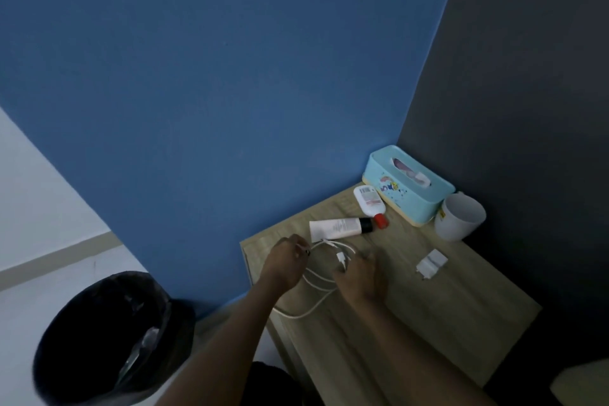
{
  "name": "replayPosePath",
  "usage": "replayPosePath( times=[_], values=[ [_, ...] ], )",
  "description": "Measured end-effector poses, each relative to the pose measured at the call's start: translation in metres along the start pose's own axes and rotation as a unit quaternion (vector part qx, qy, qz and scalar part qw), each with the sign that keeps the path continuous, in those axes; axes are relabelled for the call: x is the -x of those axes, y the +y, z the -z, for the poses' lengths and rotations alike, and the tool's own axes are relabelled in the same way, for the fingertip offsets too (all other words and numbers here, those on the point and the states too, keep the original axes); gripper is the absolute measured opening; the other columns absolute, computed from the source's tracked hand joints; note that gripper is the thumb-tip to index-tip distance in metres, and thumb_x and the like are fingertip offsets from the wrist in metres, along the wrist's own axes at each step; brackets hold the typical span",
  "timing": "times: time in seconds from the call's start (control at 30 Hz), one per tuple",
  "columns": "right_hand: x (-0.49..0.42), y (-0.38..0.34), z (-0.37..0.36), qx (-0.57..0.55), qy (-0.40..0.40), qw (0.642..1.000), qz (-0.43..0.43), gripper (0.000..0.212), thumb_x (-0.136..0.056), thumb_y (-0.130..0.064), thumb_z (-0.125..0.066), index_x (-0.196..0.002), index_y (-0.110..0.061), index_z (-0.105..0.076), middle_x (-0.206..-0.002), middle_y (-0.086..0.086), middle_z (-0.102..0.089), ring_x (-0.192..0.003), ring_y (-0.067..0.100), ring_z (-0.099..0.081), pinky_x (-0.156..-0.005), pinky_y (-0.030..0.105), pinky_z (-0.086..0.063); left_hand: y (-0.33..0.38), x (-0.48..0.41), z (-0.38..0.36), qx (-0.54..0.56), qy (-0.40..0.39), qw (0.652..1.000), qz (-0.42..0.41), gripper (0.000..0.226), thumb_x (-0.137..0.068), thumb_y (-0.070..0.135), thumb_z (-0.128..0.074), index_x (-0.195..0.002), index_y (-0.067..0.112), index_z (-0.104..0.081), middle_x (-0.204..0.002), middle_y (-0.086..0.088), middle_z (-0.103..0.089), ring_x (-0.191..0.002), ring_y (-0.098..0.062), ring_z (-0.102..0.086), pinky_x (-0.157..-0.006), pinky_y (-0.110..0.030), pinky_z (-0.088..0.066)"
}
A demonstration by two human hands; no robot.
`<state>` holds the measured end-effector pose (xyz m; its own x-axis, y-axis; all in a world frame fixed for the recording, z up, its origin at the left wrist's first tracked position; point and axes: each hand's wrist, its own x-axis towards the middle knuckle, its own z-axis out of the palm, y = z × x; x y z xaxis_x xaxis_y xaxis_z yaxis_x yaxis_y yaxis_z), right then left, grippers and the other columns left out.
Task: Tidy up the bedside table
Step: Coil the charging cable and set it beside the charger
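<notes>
A wooden bedside table [428, 323] stands in the corner. A white cable [316, 283] lies looped near its left edge. My left hand [283, 265] pinches one stretch of the cable at the table's left edge. My right hand [359, 277] grips the cable beside a white plug end [341, 257]. A white charger block [431, 263] lies to the right of my hands. A white tube with a black cap [339, 228] and a white bottle with a red cap [370, 204] lie behind the cable.
A light blue tissue box [408, 188] and a white mug [459, 216] stand at the back against the dark wall. A black bin with a liner [112, 336] stands on the floor left of the table. The blue wall rises behind.
</notes>
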<state>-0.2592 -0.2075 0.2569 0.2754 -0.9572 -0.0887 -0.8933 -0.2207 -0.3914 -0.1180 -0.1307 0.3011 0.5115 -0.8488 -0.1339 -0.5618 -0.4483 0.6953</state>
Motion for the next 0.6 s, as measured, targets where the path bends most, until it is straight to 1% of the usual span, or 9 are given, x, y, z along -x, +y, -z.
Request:
replayPosePath(
  times=[0.1,0.13,0.23,0.3,0.37,0.43,0.5,0.57,0.6],
  values=[
    [-0.006,-0.002,0.012,0.035,-0.002,0.999,0.02,0.035,-0.086,-0.045,-0.055,-0.108,-0.019,-0.062,-0.124,0.01,-0.053,-0.113,0.025,-0.052,-0.096,0.039,-0.044,0.006,-0.004,0.001,-0.009,0.0,1.0,-0.016,0.024,-0.089,0.017,-0.054,-0.111,0.013,-0.063,-0.116,-0.01,-0.063,-0.105,-0.026,-0.06,-0.084,-0.026,-0.043],
    [-0.006,-0.003,0.021,0.03,0.005,0.999,0.034,0.033,-0.084,-0.044,-0.058,-0.106,-0.02,-0.063,-0.124,0.01,-0.052,-0.113,0.025,-0.052,-0.095,0.039,-0.044,0.009,-0.004,0.001,-0.007,-0.002,1.0,-0.024,0.024,-0.089,0.017,-0.055,-0.111,0.013,-0.063,-0.116,-0.01,-0.063,-0.105,-0.026,-0.061,-0.084,-0.027,-0.045],
    [-0.003,-0.008,0.061,-0.039,0.042,0.993,0.108,0.017,-0.078,-0.035,-0.067,-0.088,-0.021,-0.063,-0.116,0.006,-0.052,-0.101,0.02,-0.052,-0.082,0.03,-0.048,0.031,-0.001,0.005,0.002,-0.005,0.998,-0.06,0.03,-0.086,0.016,-0.06,-0.116,0.016,-0.061,-0.117,-0.009,-0.062,-0.105,-0.024,-0.06,-0.086,-0.029,-0.048],
    [0.001,-0.012,0.095,-0.12,0.051,0.98,0.153,0.013,-0.077,-0.025,-0.069,-0.076,-0.022,-0.056,-0.107,0.002,-0.053,-0.094,0.016,-0.053,-0.072,0.023,-0.044,0.052,0.002,0.01,0.024,-0.008,0.994,-0.111,0.037,-0.082,0.012,-0.063,-0.119,0.015,-0.059,-0.117,-0.007,-0.063,-0.105,-0.023,-0.06,-0.084,-0.027,-0.047],
    [0.005,-0.016,0.13,-0.191,0.055,0.963,0.182,0.012,-0.077,-0.018,-0.067,-0.074,-0.019,-0.055,-0.089,-0.004,-0.056,-0.08,0.013,-0.056,-0.065,0.023,-0.04,0.082,0.008,0.02,0.08,-0.006,0.988,-0.133,0.037,-0.081,0.011,-0.06,-0.117,0.012,-0.059,-0.113,-0.003,-0.064,-0.102,-0.019,-0.06,-0.08,-0.021,-0.042],
    [0.007,-0.02,0.161,-0.256,0.038,0.946,0.194,0.008,-0.08,-0.011,-0.062,-0.078,-0.016,-0.055,-0.075,-0.007,-0.061,-0.069,0.008,-0.058,-0.064,0.024,-0.04,0.115,0.015,0.036,0.199,-0.018,0.975,-0.099,0.037,-0.077,0.022,-0.052,-0.112,0.014,-0.063,-0.106,0.001,-0.066,-0.098,-0.016,-0.06,-0.081,-0.022,-0.045],
    [0.009,-0.023,0.188,-0.306,0.008,0.931,0.199,0.008,-0.086,-0.01,-0.057,-0.083,-0.016,-0.054,-0.071,-0.002,-0.067,-0.062,0.005,-0.059,-0.061,0.022,-0.042,0.148,0.022,0.055,0.336,-0.059,0.938,-0.057,0.041,-0.077,0.03,-0.045,-0.109,0.018,-0.068,-0.103,0.001,-0.07,-0.095,-0.016,-0.064,-0.08,-0.024,-0.052],
    [0.01,-0.027,0.21,-0.353,-0.004,0.913,0.207,0.009,-0.091,-0.012,-0.054,-0.087,-0.02,-0.053,-0.072,0.003,-0.071,-0.066,0.009,-0.066,-0.065,0.027,-0.046,0.176,0.027,0.073,0.382,-0.068,0.92,-0.062,0.035,-0.091,0.029,-0.041,-0.112,0.02,-0.068,-0.106,-0.002,-0.068,-0.097,-0.016,-0.063,-0.084,-0.025,-0.051],
    [0.009,-0.029,0.22,-0.367,0.007,0.905,0.214,0.011,-0.092,-0.014,-0.054,-0.086,-0.023,-0.053,-0.073,0.004,-0.07,-0.069,0.014,-0.068,-0.069,0.033,-0.05,0.188,0.029,0.081,0.377,-0.045,0.922,-0.079,0.032,-0.096,0.026,-0.04,-0.117,0.02,-0.064,-0.111,-0.002,-0.065,-0.1,-0.017,-0.061,-0.089,-0.028,-0.049]
  ],
)
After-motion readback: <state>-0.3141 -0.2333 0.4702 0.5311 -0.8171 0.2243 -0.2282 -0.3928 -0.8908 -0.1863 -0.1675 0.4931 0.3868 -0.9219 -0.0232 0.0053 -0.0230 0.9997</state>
